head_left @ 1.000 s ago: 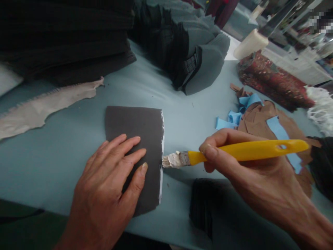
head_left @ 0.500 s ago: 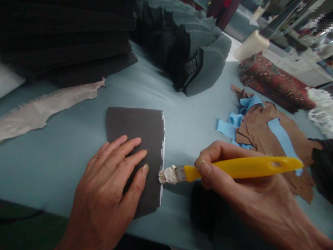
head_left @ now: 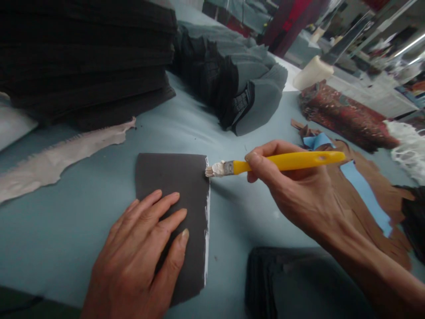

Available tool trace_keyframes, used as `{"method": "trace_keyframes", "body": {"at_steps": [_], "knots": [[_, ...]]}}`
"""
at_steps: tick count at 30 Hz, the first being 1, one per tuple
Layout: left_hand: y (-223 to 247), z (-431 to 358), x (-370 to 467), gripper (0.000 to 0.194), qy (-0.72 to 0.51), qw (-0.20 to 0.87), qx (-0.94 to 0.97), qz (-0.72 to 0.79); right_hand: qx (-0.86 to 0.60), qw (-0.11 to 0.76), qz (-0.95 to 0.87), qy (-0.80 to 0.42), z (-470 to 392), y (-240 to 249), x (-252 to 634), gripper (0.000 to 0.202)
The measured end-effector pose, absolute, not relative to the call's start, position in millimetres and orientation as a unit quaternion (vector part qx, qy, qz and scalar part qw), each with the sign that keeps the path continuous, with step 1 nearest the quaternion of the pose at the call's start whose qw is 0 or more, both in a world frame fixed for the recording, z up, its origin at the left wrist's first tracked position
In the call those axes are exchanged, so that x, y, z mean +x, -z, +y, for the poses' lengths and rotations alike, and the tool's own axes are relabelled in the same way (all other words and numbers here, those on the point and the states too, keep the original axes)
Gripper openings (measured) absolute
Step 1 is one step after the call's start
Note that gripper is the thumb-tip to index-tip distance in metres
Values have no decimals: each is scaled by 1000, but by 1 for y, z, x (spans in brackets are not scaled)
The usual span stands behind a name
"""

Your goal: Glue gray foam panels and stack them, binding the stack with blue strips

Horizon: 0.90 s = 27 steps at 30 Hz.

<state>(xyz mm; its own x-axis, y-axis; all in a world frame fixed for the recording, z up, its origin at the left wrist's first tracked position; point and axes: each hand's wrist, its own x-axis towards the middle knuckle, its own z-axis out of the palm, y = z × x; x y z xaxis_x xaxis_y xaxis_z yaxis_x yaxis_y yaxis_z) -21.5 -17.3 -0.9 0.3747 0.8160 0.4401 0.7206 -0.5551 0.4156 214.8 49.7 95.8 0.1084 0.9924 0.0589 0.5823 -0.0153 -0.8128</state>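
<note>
The dark sheet [head_left: 195,208] lies on the table [head_left: 232,217], its right edge streaked with white paste [head_left: 207,230]; tabletop spans between that edge and the dark stack [head_left: 299,283] at lower right. The left hand [head_left: 133,257] rests open, palm down, on the sheet, fingers slightly spread. The right hand [head_left: 295,190] pinches the yellow brush [head_left: 292,161] nearly level, its bristles at the edge's upper end.

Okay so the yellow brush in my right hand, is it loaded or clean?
Loaded: thick white paste coats the bristles of the yellow brush, and white streaks line the right edge of the dark gray sheet.
</note>
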Motion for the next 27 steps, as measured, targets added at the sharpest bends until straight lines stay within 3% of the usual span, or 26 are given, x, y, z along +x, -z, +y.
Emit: {"method": "trace_keyframes", "body": {"at_steps": [6,17,22,27], "knots": [[1,-16,-22,28,-306,77,824,470,-640,413,-583,-282,69,-84,212,20],[-2,-18,-22,28,-304,83,823,473,-650,375,-589,-300,56,-91,212,23],[0,-18,-19,25,-306,85,813,487,-670,433,-563,-215,46,-102,224,26],[2,-17,-19,24,-306,88,804,503,-705,427,-533,-192,19,-114,241,34]]}}
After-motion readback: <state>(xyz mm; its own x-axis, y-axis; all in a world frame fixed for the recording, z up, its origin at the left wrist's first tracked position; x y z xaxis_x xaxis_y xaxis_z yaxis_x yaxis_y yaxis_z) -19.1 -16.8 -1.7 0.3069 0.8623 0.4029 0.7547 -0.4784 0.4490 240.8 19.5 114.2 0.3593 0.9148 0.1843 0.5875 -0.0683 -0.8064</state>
